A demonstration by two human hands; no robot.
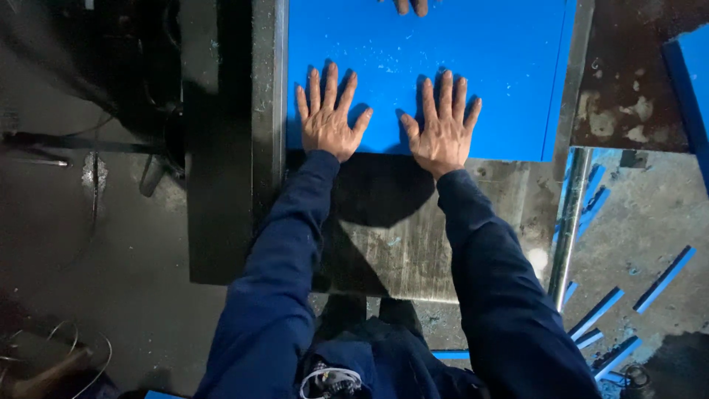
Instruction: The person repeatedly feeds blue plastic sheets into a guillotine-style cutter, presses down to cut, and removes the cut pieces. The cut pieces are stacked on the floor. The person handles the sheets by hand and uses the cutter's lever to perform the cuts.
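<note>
**Both palms flat on a blue sheet at the worktop's edge**

The person's left hand (329, 114) lies spread and palm down on a large blue sheet (487, 66), fingers fanned and pointing away from the body, gripping nothing. The right hand (442, 122) rests just beside it in the same way, open and flat, with the thumbs of the two hands turned toward each other and a narrow strip of blue between them. Both heels of the hands sit at the near edge of the sheet, where the blue ends and the scuffed grey metal worktop (399, 244) begins.

The sheet covers the far part of the worktop and runs out of the top of the view. Its left edge lies along a dark metal rail (267, 111). Pale specks and shavings are scattered over the blue surface ahead of the fingers. At the top edge of the view, another person's fingertips (410, 7) touch the same sheet from the far side.

Dark blue sleeves (281, 258) cover both forearms. To the right, below the worktop, several narrow blue strips (665, 277) lie scattered on a dirty floor (635, 214). A loop of thin wire (81, 347) shows at the lower left.
</note>
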